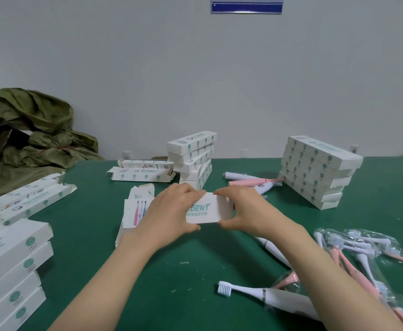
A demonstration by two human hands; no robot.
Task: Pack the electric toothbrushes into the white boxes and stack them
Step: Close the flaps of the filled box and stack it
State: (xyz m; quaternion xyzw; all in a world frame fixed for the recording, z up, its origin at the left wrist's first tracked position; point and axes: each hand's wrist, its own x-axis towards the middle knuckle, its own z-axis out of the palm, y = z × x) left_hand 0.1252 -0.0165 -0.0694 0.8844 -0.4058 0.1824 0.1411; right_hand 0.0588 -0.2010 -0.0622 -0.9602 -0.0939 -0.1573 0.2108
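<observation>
Both hands hold one white box [208, 210] with green lettering above the middle of the green table [171, 271]. My left hand [171, 209] grips its left part, thumb underneath and fingers over the top. My right hand [243, 211] pinches its right end. A white electric toothbrush [267, 297] lies near the front, partly under my right forearm. Another white toothbrush [273, 249] lies just behind that arm. Pink and white toothbrushes [250, 181] lie further back, between two stacks of boxes.
Stacks of white boxes stand at the back centre [193, 158], back right [317, 170] and front left [9, 271]. Open flat boxes [140, 174] lie behind and left of my hands. Bagged brush heads and pink handles [362, 254] lie at right. A crumpled green sack [40, 130] sits far left.
</observation>
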